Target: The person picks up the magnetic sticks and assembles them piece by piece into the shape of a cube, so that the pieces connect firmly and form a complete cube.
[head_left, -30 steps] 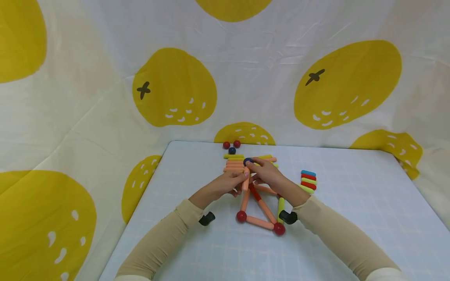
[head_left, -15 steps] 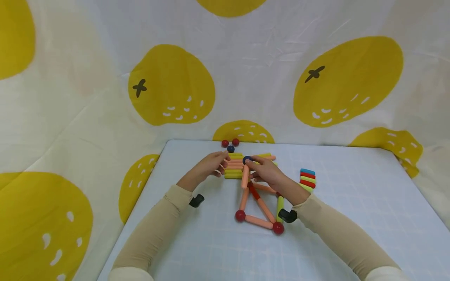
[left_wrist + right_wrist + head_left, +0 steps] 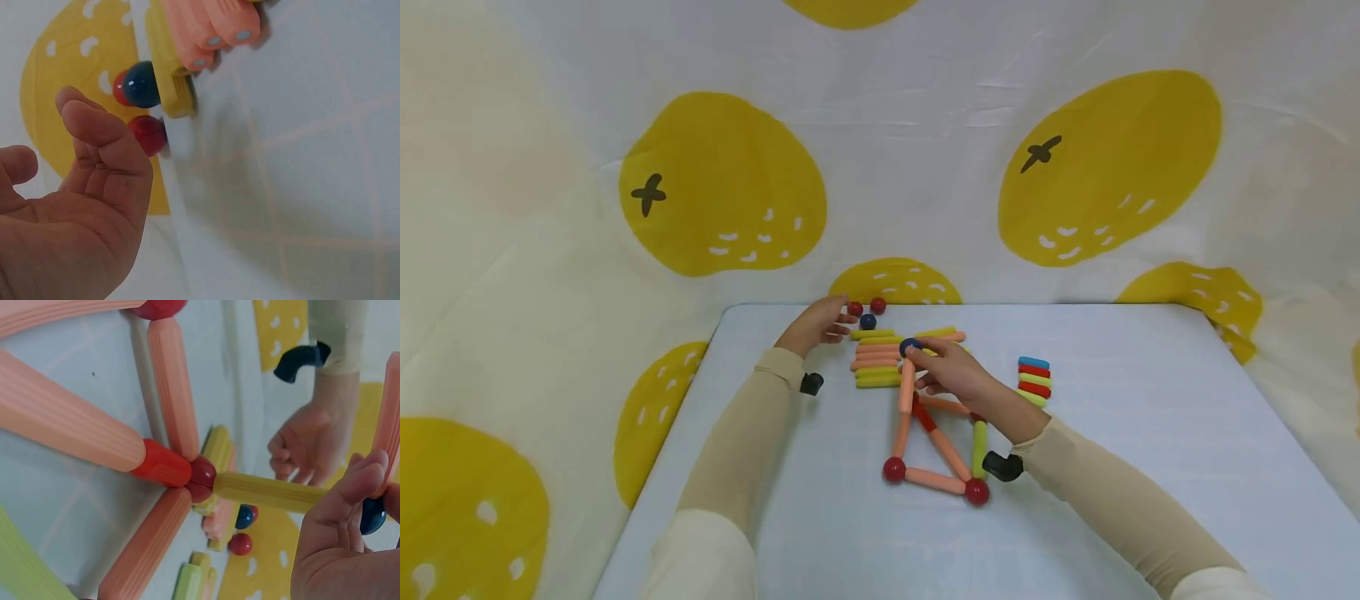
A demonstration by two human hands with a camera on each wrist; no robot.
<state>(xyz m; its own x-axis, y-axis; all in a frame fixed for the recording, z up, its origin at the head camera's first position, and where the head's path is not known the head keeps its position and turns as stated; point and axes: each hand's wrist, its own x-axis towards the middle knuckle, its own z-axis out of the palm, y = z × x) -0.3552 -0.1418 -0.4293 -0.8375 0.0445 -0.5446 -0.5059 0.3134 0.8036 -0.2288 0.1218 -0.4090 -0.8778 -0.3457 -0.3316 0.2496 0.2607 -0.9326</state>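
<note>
My right hand (image 3: pixel 957 365) pinches a dark blue ball (image 3: pixel 911 347) with a pink magnetic stick (image 3: pixel 907 385) hanging from it. In the right wrist view, a yellow stick (image 3: pixel 269 490) runs from a red ball (image 3: pixel 202 479) up to this hand. Below lies a frame of pink, red and green sticks joined by red balls (image 3: pixel 894 470). At the back left, my left hand (image 3: pixel 817 327) holds nothing, its fingers loosely bent beside a loose red ball (image 3: pixel 855 309). The left wrist view shows that hand's fingers close to a red ball (image 3: pixel 149 134), contact unclear.
Another red ball (image 3: pixel 878 306) and a blue ball (image 3: pixel 868 322) lie near the table's back edge. Rows of yellow and pink sticks (image 3: pixel 877 357) lie in front of them. A smaller row of short coloured sticks (image 3: pixel 1034 380) lies to the right. Patterned cloth rises behind.
My left hand has let go of the pink stick and moved left and away, to the loose balls. The right hand keeps its pinch on the blue ball. The head view has shifted slightly.
</note>
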